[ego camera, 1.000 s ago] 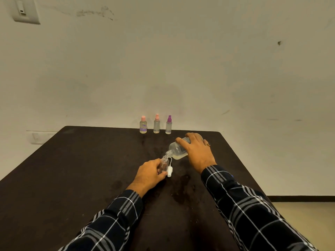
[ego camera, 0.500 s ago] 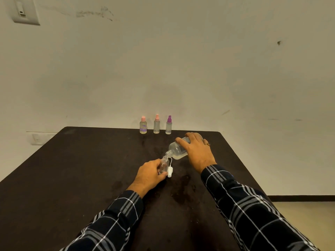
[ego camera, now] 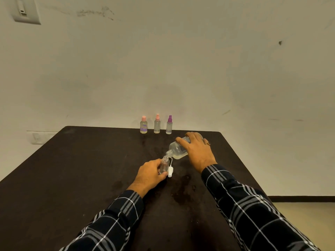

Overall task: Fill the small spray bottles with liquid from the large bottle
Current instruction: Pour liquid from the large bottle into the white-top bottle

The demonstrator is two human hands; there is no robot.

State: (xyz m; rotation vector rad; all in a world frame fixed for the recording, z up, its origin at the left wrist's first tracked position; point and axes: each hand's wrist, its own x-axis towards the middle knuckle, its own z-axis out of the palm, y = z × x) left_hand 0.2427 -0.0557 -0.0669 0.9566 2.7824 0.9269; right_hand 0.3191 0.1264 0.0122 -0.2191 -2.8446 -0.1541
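Fingers (ego camera: 161, 175) of the left hand (ego camera: 149, 173) curl round the small open spray bottle (ego camera: 164, 164) and hold it upright on the dark table (ego camera: 72, 169); fingers (ego camera: 182, 141) of the right hand (ego camera: 198, 152) wrap over the large bottle (ego camera: 176, 150), which is tipped with its mouth down toward 8 o'clock; that mouth sits just above the little neck, at 1 o'clock from it; I cannot tell if the two touch, and the stream is too thin to see well.

The tiny hole is the hard part; if the big one tips more, liquid could rush out, miss the neck and run over the left hand; if the left hand lets the little one lean, it could spill too; its level is hard to read, so it might overflow.

The white spray cap (ego camera: 170, 172) lies just beside it at 4 o'clock; a splash could wet it, or a hand could knock it away; dark patches (ego camera: 181, 189) at 5 o'clock may be wet spots, but I cannot be sure.

The row of three capped spray bottles (ego camera: 157, 125) stands at 12 o'clock by the wall, well apart from both hands.
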